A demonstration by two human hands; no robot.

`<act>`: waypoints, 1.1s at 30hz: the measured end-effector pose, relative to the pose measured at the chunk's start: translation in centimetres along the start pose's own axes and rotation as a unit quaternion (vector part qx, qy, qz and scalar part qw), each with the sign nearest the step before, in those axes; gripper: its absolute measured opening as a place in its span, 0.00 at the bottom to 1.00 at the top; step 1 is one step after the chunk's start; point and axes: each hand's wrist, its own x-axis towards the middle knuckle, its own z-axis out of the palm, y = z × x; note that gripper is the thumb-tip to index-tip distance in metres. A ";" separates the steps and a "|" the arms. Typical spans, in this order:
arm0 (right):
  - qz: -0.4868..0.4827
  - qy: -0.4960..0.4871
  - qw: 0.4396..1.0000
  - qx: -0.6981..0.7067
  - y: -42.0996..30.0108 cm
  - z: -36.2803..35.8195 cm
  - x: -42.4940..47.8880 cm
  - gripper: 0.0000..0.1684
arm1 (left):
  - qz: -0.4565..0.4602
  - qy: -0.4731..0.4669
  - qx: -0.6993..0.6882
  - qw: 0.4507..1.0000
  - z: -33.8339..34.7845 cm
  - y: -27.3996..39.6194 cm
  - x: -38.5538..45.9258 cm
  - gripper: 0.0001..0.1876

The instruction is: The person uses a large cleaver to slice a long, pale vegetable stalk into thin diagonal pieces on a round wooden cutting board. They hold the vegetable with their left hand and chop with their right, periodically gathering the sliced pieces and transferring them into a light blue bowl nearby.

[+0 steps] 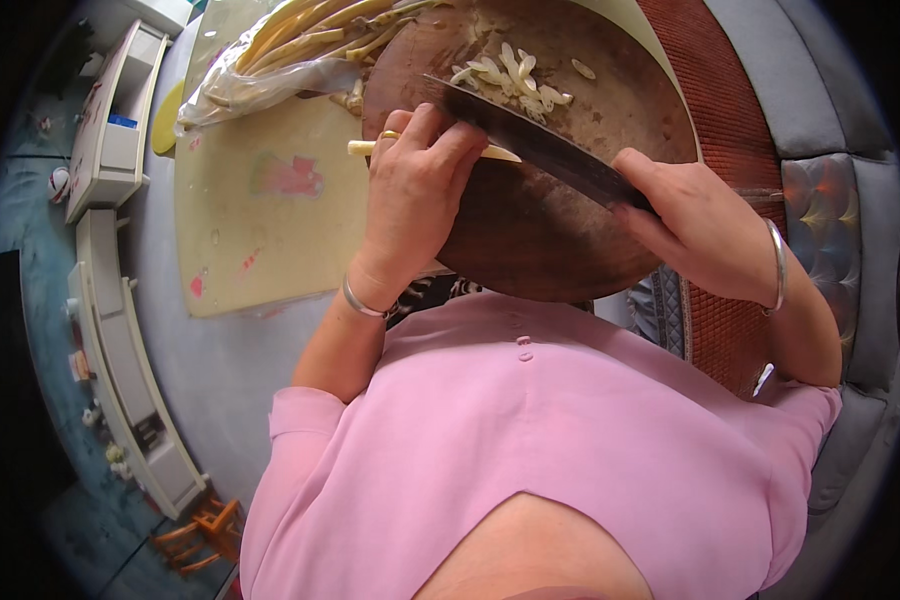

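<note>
My left hand [424,172] pins a pale, slender stalk [361,148], probably a lotus shoot, on a round wooden chopping board [547,255]. One end sticks out left of my fingers, and a slanted cut end shows to their right. In my right hand [690,217] is the handle end of a dark-bladed cleaver [540,146]. Its blade slants across the board, close against my left fingertips. Beyond the blade lies a small pile of slanted pale slices [514,79], some with small holes. A single slice [583,69] lies apart to the right.
A clear plastic bag [247,97] of uncut stalks [307,37] lies left of the board, on a table with a yellowish cover [225,210]. A grey sofa [765,75] and a reddish-brown woven mat [709,97] are at right. White cabinets [120,322] line the left side.
</note>
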 end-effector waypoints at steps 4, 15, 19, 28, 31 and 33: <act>0.019 -0.014 1.000 0.010 -0.1 -0.4 -0.5 0.11 | 0.000 -0.004 0.006 1.000 0.0 0.0 0.0 0.05; -0.011 0.000 0.999 0.035 1.0 1.7 2.0 0.11 | -0.002 -0.004 -0.005 1.000 0.0 0.1 0.2 0.04; -0.002 -0.007 1.000 0.017 0.9 1.5 2.3 0.11 | 0.001 -0.004 -0.009 1.000 0.0 -0.1 0.0 0.04; -0.006 0.000 1.000 0.013 0.6 1.1 1.2 0.11 | -0.001 -0.003 -0.003 1.000 0.1 0.1 0.1 0.04; -0.005 0.001 1.000 0.005 0.9 2.0 2.5 0.11 | 0.019 0.002 0.001 1.000 0.0 -0.2 0.2 0.04; -0.010 -0.013 1.000 0.010 1.0 1.4 2.7 0.10 | 0.010 0.002 -0.011 1.000 0.0 -0.2 0.1 0.04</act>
